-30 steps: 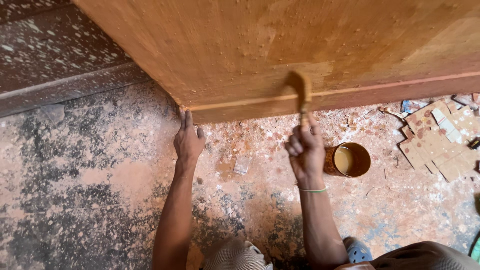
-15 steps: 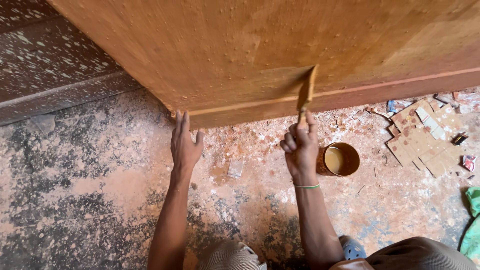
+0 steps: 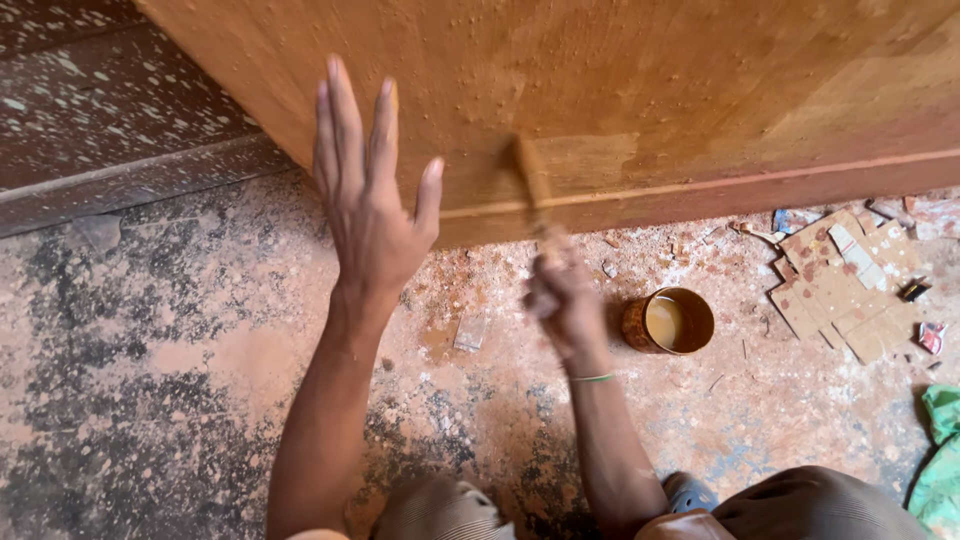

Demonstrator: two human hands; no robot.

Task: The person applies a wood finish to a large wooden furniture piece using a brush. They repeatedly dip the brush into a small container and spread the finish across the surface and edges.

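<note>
Brush [image 3: 532,180], light and stiff-handled, probably best gripped low on its handle, touches the wooden panel [image 3: 620,80] in the closed right hand [image 3: 562,300], while the left hand [image 3: 372,215] spreads open, holding nothing.

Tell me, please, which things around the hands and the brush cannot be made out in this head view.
- Right hand and brush: motion blur hides the fingers' grip and the bristles.
- Wooden panel: cut off by the top edge.
- Tin: contents' depth unclear.
- Scraps on cardboard: too small.
</note>
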